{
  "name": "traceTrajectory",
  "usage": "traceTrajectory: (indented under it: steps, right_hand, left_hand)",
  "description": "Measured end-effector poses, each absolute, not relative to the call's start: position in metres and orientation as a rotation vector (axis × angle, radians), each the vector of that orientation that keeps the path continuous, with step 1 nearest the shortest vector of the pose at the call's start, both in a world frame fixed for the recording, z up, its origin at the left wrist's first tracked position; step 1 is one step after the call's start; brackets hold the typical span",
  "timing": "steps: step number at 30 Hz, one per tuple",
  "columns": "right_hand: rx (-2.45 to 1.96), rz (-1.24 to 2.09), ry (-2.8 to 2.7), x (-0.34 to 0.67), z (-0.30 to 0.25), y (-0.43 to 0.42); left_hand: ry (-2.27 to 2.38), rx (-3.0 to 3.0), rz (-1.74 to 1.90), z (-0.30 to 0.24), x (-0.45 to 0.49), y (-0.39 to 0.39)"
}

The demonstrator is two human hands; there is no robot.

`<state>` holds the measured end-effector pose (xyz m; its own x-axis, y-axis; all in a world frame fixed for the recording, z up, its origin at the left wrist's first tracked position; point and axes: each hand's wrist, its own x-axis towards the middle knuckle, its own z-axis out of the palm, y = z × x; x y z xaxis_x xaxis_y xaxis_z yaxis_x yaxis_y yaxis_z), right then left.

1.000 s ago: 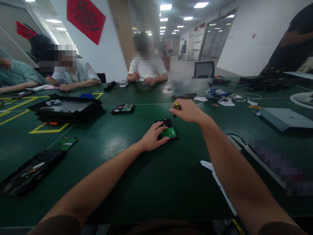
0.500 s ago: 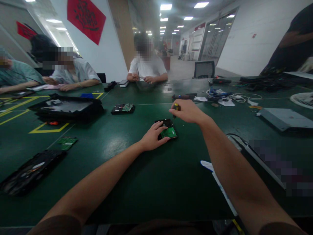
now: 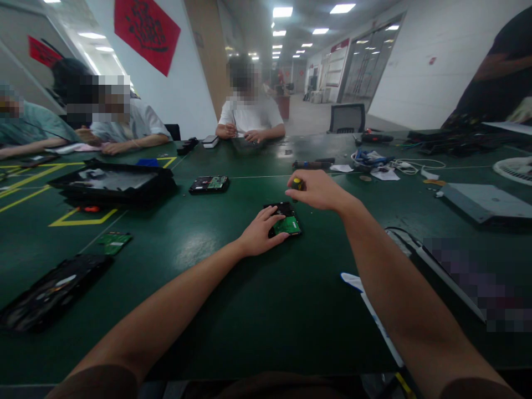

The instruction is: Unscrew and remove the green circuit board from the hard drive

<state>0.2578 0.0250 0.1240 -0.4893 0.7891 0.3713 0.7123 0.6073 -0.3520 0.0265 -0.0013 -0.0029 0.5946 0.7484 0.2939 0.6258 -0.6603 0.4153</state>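
A hard drive (image 3: 286,224) with a green circuit board lies on the green table in front of me. My left hand (image 3: 262,230) is on its left end, holding it between the thumb at the near edge and the fingers at the far side. Above the drive's far right corner, my right hand (image 3: 316,189) is closed round the yellow and black handle of a screwdriver (image 3: 297,184). The screwdriver's shaft and tip are too hard to make out, so I cannot tell whether it touches the drive.
Another hard drive (image 3: 209,184) lies farther left, near a black open tray (image 3: 116,185). At left are a loose green circuit board (image 3: 115,243) and a black casing (image 3: 56,291). A grey metal box (image 3: 488,202) and cables (image 3: 369,158) are at right. Several people are around the table.
My right hand has tilted slightly and the screwdriver handle has shifted a little left with it. My left hand and the hard drive stay in place.
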Motion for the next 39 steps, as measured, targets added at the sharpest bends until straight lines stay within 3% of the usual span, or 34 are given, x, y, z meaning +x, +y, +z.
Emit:
traceTrajectory:
  steps: [14, 21, 30, 39]
  right_hand:
    - [-1.165, 0.257, -2.32, 0.2583, 0.1259, 0.023]
    - [-1.228, 0.514, -2.225, 0.2553, 0.1288, 0.0203]
    - [-1.292, 0.301, -2.14, 0.2564, 0.1319, 0.022]
    - [-1.234, 0.552, -2.13, 0.2569, 0.128, 0.0234]
  left_hand:
    - [1.136, 2.575, 0.651, -0.0056, 0.0267, 0.0006]
    - [1.136, 2.563, 0.656, -0.0046, 0.0272, -0.0008]
    - [1.147, 2.554, 0.628, -0.0039, 0.0264, 0.0]
    - [1.14, 2.567, 0.644, -0.0052, 0.027, 0.0006]
